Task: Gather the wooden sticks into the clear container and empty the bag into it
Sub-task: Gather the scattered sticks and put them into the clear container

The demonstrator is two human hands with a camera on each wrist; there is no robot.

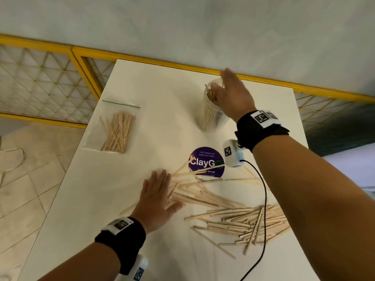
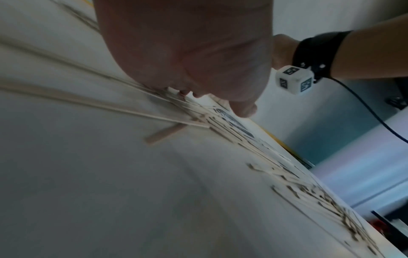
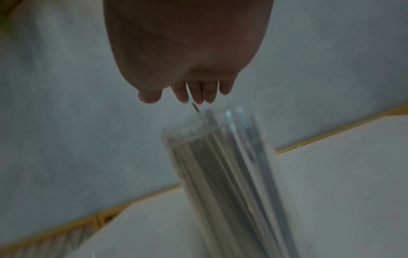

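Note:
A clear container (image 1: 211, 116) stands at the far middle of the white table (image 1: 142, 88), with several wooden sticks upright inside it. My right hand (image 1: 231, 92) hovers over its rim, fingers straight and holding nothing; the right wrist view shows the right hand (image 3: 187, 83) just above the container (image 3: 220, 165). Loose wooden sticks (image 1: 239, 222) lie scattered across the near right of the table. My left hand (image 1: 156, 191) lies flat with straight fingers on the left edge of this spread. A clear zip bag (image 1: 116, 132) of sticks lies at the far left.
A round purple sticker (image 1: 207, 162) is on the table under some sticks. A black cable (image 1: 263, 199) from my right wrist hangs over the pile. A yellow-framed mesh fence (image 1: 50, 82) runs behind the table, and tiled floor (image 1: 30, 189) lies to the left.

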